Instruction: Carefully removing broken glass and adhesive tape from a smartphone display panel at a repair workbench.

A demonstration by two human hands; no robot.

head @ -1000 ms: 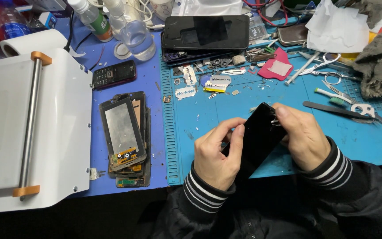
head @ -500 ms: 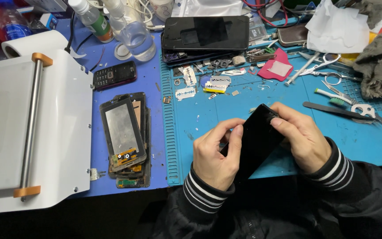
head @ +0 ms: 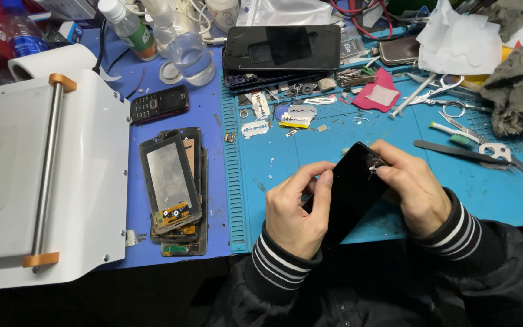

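My left hand grips the near left edge of a black phone screen panel, which I hold tilted above the blue work mat. My right hand holds the panel's far right side, fingertips pinched at its top corner where small light flecks show. Both sleeves are black with white-striped cuffs. The panel's lower end is hidden between my wrists.
A stack of phone frames lies left of the mat. A white machine with a steel roller bar fills the left. A black tablet, razor blades, scissors, tweezers, a keypad phone, bottles and rags crowd the back.
My right fingers have shifted slightly along the panel's top corner. The panel and my left hand stay almost in place.
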